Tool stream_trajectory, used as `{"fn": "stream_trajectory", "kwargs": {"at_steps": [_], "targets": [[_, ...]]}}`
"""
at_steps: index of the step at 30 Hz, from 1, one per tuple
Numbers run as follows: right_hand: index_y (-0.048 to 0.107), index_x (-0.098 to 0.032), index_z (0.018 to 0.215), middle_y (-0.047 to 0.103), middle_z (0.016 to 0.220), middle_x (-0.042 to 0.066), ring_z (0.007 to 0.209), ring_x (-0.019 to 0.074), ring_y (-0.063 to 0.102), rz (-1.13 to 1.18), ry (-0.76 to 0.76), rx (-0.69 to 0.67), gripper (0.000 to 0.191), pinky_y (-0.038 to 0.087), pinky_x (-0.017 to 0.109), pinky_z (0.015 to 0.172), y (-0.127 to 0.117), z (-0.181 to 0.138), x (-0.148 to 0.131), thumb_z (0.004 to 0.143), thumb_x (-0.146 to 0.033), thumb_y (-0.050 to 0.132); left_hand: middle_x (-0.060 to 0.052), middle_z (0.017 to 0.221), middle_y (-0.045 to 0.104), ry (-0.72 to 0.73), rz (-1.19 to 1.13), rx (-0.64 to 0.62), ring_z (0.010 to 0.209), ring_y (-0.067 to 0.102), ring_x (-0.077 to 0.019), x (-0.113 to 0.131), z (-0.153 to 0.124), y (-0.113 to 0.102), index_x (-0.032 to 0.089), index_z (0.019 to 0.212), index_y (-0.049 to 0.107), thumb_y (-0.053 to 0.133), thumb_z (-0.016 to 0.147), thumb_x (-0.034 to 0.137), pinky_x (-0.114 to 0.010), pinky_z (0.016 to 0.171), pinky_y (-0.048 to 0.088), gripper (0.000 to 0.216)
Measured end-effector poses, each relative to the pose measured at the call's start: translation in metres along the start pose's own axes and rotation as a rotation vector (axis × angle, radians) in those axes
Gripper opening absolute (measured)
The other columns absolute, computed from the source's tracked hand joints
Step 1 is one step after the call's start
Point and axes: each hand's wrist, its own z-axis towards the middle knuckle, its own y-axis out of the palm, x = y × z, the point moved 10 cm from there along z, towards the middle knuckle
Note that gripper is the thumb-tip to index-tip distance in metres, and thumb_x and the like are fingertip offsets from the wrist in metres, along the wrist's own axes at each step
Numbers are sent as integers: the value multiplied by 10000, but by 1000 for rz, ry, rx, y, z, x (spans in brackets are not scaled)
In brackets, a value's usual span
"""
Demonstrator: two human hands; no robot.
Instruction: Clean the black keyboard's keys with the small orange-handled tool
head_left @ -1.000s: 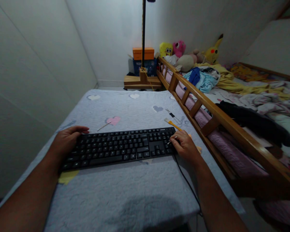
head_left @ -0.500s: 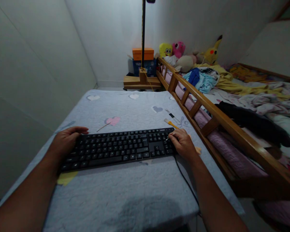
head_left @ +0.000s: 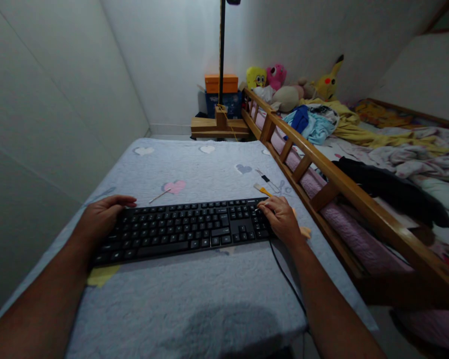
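Observation:
A black computer keyboard (head_left: 187, 227) lies across the cloth-covered table, slightly tilted in my view. My left hand (head_left: 103, 217) grips its left end, fingers bent over the far corner. Over the number pad at the other end, my right hand (head_left: 280, 218) pinches a thin white cotton swab (head_left: 258, 209), its tip down among the keys. Part of the number pad is hidden by that hand. Another cotton swab (head_left: 159, 195) lies beyond the keyboard, by a pink heart on the cloth.
Past my right hand lie a small yellow-handled brush (head_left: 264, 190) and a thin metal tool with a black band (head_left: 266, 178). The keyboard's cable (head_left: 286, 276) runs toward me beneath my right forearm. A wooden bed rail (head_left: 322, 167) borders the table's right side.
My right hand has shifted slightly away from me and left, taking the swab tip a little higher up the number pad. My left hand and the keyboard stay nearly still.

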Motion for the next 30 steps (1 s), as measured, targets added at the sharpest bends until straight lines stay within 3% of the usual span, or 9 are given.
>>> {"fn": "stream_trajectory", "kwargs": {"at_steps": [13,30], "targets": [[771,-264,955,728,910,53,915,238,553,-81,4,2,196,406,424,884,3,1,5,940,-248,576,-64,973,778,-37,-7,-15,998,704,-310,-2,-1,2,201,899,731,552,598,302,-453,1010,511,364],[726,-225,793,682,811,56,881,241,546,-43,-29,-24,174,409,415,827,-12,-15,-15,885,-187,584,-73,970,779,-20,-25,-25,1005,699,-313,-5,2,2,193,914,721,549,601,313,-448,1006,510,376]]}}
